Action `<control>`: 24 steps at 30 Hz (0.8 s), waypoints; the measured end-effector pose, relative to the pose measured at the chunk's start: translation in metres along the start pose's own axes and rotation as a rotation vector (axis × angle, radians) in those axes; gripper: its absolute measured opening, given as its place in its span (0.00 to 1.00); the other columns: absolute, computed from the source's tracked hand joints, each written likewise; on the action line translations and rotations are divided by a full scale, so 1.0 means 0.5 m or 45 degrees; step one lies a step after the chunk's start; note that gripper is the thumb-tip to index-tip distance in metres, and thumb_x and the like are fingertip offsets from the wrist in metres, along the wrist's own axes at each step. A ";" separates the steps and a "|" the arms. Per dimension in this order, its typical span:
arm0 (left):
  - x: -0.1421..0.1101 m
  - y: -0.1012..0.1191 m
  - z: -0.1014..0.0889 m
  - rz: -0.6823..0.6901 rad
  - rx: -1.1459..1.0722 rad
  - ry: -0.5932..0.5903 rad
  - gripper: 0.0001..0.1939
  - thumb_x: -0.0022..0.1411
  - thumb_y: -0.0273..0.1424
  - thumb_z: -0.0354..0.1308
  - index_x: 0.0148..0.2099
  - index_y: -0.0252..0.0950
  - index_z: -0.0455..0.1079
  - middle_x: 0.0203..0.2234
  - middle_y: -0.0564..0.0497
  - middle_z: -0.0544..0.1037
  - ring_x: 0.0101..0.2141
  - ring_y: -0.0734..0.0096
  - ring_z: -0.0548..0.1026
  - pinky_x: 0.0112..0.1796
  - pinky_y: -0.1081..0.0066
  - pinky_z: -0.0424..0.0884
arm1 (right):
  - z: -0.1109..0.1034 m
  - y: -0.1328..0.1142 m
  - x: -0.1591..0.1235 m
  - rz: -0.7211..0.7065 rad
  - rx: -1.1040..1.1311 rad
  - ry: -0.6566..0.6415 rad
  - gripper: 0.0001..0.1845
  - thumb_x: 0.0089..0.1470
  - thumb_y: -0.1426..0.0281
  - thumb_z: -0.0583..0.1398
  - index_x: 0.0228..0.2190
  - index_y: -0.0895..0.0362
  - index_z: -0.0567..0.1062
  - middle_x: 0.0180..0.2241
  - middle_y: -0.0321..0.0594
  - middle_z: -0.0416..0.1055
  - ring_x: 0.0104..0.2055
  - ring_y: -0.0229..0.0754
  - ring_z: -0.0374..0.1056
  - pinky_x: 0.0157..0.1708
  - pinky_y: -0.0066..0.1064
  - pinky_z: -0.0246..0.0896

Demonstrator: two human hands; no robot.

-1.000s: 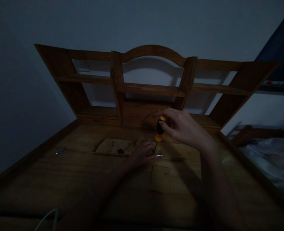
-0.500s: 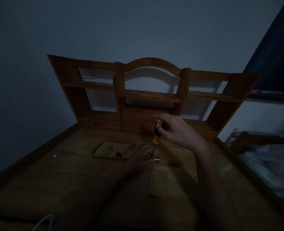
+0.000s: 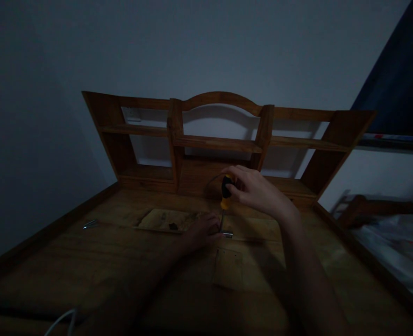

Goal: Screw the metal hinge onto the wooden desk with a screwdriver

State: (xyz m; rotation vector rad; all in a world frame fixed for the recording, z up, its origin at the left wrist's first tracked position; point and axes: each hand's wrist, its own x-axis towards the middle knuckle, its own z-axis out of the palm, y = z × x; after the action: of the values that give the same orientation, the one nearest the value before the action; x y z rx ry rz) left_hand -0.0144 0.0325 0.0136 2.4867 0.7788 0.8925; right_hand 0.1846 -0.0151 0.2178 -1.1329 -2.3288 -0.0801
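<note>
My right hand (image 3: 253,189) is wrapped around the black and yellow handle of a screwdriver (image 3: 225,192), which stands nearly upright with its thin shaft pointing down. Its tip meets a small shiny metal piece (image 3: 228,234) on the wooden desk top (image 3: 129,261). My left hand (image 3: 202,229) rests curled on the desk beside that metal piece, its fingertips closed at the foot of the shaft. What those fingers pinch is too dim to make out. A pale rectangular recess (image 3: 166,219) in the wood lies just left of my left hand.
A wooden hutch (image 3: 220,140) with shelves and an arched top stands at the back of the desk. A small metal tool (image 3: 90,224) lies at the left. A white cable (image 3: 62,319) shows at the bottom left. A bed with pale bedding (image 3: 399,252) is on the right.
The view has tilted so the hutch sits lower in the picture. My right hand has shifted slightly left on the screwdriver handle; my left hand stays at the shaft's foot.
</note>
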 end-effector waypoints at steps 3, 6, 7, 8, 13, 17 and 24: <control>-0.001 0.007 -0.005 0.003 -0.008 -0.015 0.10 0.67 0.39 0.62 0.41 0.38 0.70 0.43 0.50 0.73 0.43 0.66 0.72 0.46 0.66 0.70 | 0.002 -0.002 0.002 0.032 -0.100 0.029 0.13 0.64 0.62 0.58 0.46 0.56 0.73 0.44 0.44 0.73 0.44 0.46 0.70 0.45 0.35 0.61; -0.001 0.008 -0.007 -0.002 0.024 -0.005 0.10 0.67 0.39 0.62 0.40 0.37 0.70 0.41 0.50 0.73 0.42 0.66 0.73 0.44 0.67 0.70 | 0.008 -0.004 0.004 0.106 -0.224 0.057 0.18 0.64 0.54 0.57 0.40 0.56 0.73 0.40 0.44 0.73 0.43 0.48 0.71 0.42 0.37 0.61; -0.002 0.007 -0.006 -0.001 0.039 0.002 0.11 0.66 0.39 0.62 0.39 0.37 0.69 0.41 0.50 0.74 0.42 0.66 0.73 0.45 0.67 0.70 | 0.008 -0.004 0.004 0.118 -0.233 0.060 0.18 0.64 0.54 0.56 0.40 0.56 0.73 0.41 0.45 0.73 0.43 0.49 0.71 0.43 0.37 0.61; -0.002 0.006 -0.006 -0.001 0.052 0.006 0.10 0.66 0.39 0.62 0.39 0.37 0.69 0.41 0.50 0.74 0.43 0.66 0.72 0.45 0.67 0.70 | 0.007 -0.004 0.004 0.116 -0.219 0.058 0.17 0.64 0.56 0.56 0.42 0.57 0.74 0.42 0.46 0.73 0.44 0.49 0.71 0.44 0.38 0.61; -0.002 0.008 -0.007 -0.033 0.074 -0.005 0.10 0.67 0.39 0.61 0.38 0.37 0.69 0.41 0.50 0.74 0.43 0.65 0.73 0.45 0.67 0.70 | -0.002 0.000 0.001 0.003 0.007 -0.003 0.20 0.63 0.69 0.56 0.55 0.56 0.71 0.53 0.44 0.72 0.50 0.45 0.70 0.51 0.35 0.60; -0.001 0.014 -0.012 -0.026 0.050 -0.007 0.11 0.67 0.40 0.61 0.39 0.38 0.70 0.41 0.50 0.74 0.43 0.66 0.73 0.45 0.67 0.70 | 0.004 -0.004 0.005 0.051 -0.055 0.010 0.14 0.65 0.60 0.56 0.44 0.56 0.74 0.42 0.44 0.76 0.42 0.44 0.71 0.43 0.33 0.60; -0.001 0.012 -0.014 -0.029 0.076 0.004 0.12 0.66 0.41 0.62 0.40 0.38 0.70 0.42 0.50 0.74 0.44 0.65 0.73 0.45 0.67 0.70 | 0.004 -0.003 0.002 0.029 -0.039 0.009 0.14 0.63 0.64 0.57 0.48 0.56 0.73 0.47 0.44 0.74 0.46 0.45 0.70 0.46 0.34 0.59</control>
State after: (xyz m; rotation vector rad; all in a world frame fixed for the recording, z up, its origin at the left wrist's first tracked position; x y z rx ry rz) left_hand -0.0172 0.0288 0.0216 2.5229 0.8450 0.8776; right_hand 0.1823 -0.0149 0.2168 -1.1723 -2.3151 -0.1120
